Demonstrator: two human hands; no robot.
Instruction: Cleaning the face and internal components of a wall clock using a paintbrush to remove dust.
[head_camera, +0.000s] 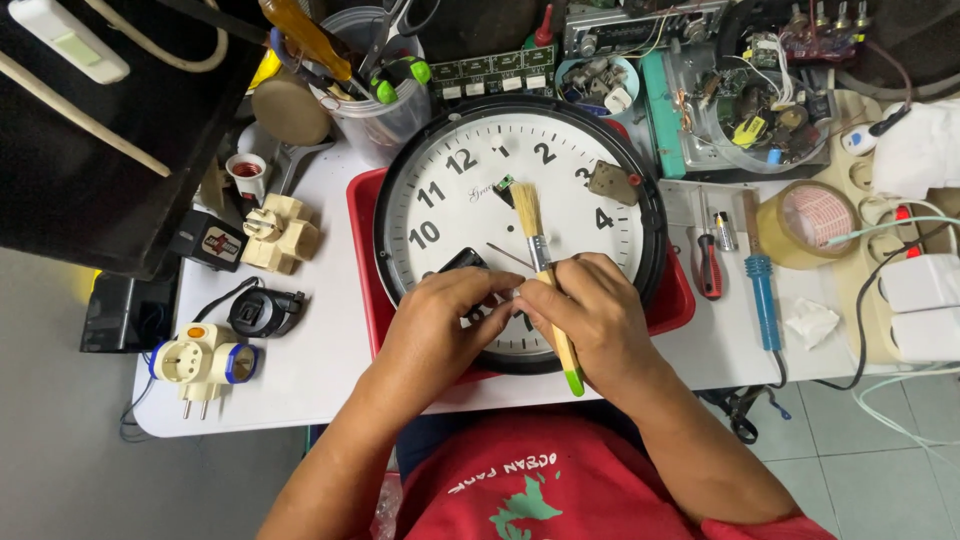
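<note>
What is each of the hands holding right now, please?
Left hand: closed on a small black part over the clock face.
Right hand: closed on a paintbrush.

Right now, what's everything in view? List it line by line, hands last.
wall clock: 1, white face, black rim, flat on the tray, mid-table
tray: 1, red, under the clock
paintbrush: 1, pale bristles, wooden handle with green tip, over the clock face
small black part: 1, black, on the clock face by the left hand
plug adapters: several, cream and white, left side of table
screwdriver: 1, red and black, right of the tray
soldering iron: 1, blue handle, right of the screwdriver
tape roll: 1, tan, far right
plastic tub: 1, clear, holds tools, above the clock
left hand: 1, on the clock face
right hand: 1, grips the paintbrush
</note>
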